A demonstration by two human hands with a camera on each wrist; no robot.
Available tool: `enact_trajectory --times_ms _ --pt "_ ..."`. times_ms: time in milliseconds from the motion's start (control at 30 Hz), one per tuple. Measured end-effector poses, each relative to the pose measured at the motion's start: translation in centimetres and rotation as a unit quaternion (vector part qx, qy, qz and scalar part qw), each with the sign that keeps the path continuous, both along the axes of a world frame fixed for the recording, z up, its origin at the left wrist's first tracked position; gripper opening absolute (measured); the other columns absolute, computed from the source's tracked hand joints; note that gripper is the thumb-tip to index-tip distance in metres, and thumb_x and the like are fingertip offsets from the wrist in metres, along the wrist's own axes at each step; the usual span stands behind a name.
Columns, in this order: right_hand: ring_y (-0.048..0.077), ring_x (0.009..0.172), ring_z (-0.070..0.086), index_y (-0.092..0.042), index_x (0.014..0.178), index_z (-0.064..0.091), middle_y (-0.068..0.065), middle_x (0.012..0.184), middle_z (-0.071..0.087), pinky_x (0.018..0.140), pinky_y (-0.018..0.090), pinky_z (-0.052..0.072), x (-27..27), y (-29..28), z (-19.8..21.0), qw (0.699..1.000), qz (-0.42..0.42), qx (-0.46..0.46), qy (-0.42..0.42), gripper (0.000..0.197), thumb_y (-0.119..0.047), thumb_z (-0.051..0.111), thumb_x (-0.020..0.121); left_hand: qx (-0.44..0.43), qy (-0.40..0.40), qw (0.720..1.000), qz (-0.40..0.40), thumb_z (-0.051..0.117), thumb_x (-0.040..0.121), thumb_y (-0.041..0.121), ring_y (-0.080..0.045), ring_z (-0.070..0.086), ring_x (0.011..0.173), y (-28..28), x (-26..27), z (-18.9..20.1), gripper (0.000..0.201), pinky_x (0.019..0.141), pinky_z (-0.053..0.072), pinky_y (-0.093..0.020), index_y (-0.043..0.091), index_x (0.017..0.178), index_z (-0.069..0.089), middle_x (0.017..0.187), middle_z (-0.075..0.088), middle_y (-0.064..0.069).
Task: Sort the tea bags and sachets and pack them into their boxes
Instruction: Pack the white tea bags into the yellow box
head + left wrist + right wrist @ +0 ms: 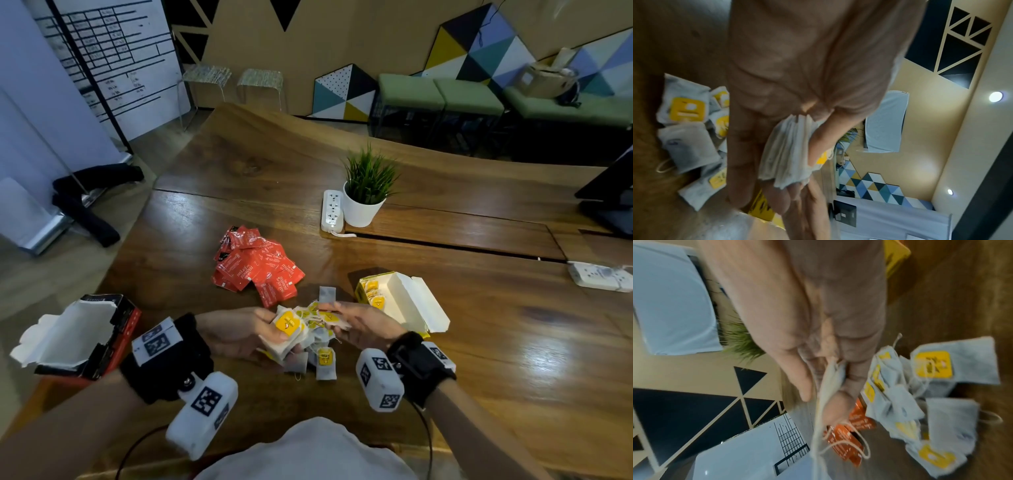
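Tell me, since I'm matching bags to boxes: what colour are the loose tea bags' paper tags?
Yellow tags, clearest in the right wrist view.

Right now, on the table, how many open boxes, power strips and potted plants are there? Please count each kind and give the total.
Open boxes: 2, the red box and the yellow box
Power strips: 2, the power strip by the pot and the power strip at the right edge
Potted plants: 1, the potted plant
Total: 5

Yellow-tagged tea bags (323,356) heaped near yellow box (400,301) — open, seemingly part-filled; red sachets (257,263) piled behind.
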State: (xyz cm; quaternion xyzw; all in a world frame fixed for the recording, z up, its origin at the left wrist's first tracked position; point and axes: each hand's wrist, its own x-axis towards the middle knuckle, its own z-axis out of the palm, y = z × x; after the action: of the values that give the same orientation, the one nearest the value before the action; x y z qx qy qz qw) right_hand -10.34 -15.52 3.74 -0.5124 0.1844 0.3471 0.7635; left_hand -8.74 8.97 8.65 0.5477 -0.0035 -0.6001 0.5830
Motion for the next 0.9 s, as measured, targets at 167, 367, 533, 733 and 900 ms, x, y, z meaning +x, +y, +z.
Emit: enact_trajectory --times_ms 167,367,533,733,900 --pt "0.023 0.105 0.061 -0.005 0.108 0.061 0.013 0.121 0.059 0.078 0.026 0.057 0.4 -1.4 1.2 0.998 0.009 -0.024 -0.051 0.027 0.005 0.040 0.093 0.033 0.015 0.999 0.022 0.054 0.085 0.012 -0.017 0.067 0.093 0.6 0.0 -1.5 0.029 0.074 0.056 -0.026 0.004 0.112 0.058 0.097 0.070 -0.008" --pt "0.022 0.082 0.060 -0.006 0.085 0.058 0.013 0.095 0.059 0.062 0.023 0.057 0.3 -0.4 0.8 0.979 -0.006 -0.176 -0.100 0.015 0.008 0.054 0.086 0.022 0.029 0.999 0.030 0.068 0.080 0.018 -0.018 0.068 0.082 -0.1 -0.1 -3.1 0.034 0.069 0.056 -0.028 0.000 0.107 0.057 0.091 0.069 -0.010" --pt "0.022 0.082 0.067 0.007 0.093 0.060 0.020 0.096 0.062 0.062 0.019 0.057 -0.1 0.2 1.2 0.984 -0.061 -0.136 -0.093 0.011 0.004 0.049 0.091 -0.004 0.080 0.992 0.099 0.053 0.087 0.032 -0.020 0.066 0.089 -1.7 -0.2 -4.5 0.043 0.073 0.056 -0.035 0.002 0.117 0.053 0.102 0.064 -0.012" --pt "0.028 0.098 0.066 0.005 0.104 0.063 0.015 0.102 0.066 0.082 0.029 0.056 -0.1 0.7 3.3 0.930 -0.003 -0.284 -0.234 0.021 0.010 0.053 0.086 0.011 0.074 0.987 0.140 0.033 0.099 0.033 -0.021 0.066 0.087 -3.4 -0.1 -4.5 0.041 0.086 0.050 -0.042 0.002 0.119 0.051 0.098 0.064 -0.014" --pt "0.014 0.078 0.060 -0.020 0.094 0.069 -0.002 0.090 0.067 0.068 0.029 0.049 -0.5 2.0 3.6 0.704 0.031 -0.566 -0.427 0.011 -0.016 0.066 0.084 -0.012 0.035 0.984 0.176 0.031 0.098 0.043 -0.019 0.070 0.078 -5.1 -0.3 -4.4 0.046 0.077 0.055 -0.037 0.007 0.105 0.058 0.085 0.072 -0.007"
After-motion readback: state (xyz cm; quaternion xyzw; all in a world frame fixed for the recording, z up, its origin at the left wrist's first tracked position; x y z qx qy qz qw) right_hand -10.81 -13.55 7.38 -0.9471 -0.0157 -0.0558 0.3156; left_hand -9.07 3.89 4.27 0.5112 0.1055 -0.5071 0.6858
